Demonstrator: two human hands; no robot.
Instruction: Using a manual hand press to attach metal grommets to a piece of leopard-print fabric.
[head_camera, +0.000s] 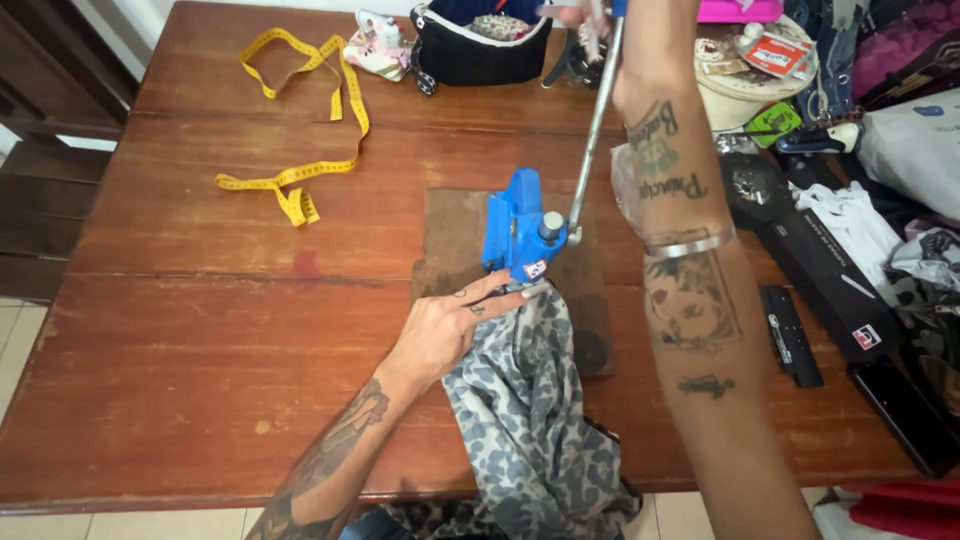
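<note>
Wooden table (200, 330), head view: blue press (515, 228) stands on a brown mat (452, 235) mid-table. Left hand (450, 325) lies flat, fingers extended, pinning camo fabric (525, 420) against the press base. Right hand (590, 15) at top edge, closed around the lever (592, 125), raised. Yellow tape measure (300, 120) lies far left.

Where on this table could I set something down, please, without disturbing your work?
The bare wood left of the blue hand press and below the yellow measuring tape is free. So is the near left stretch beside the left hand on the camouflage fabric. The right side is crowded with clothing and boxes, and the far edge holds a black pouch.
</note>
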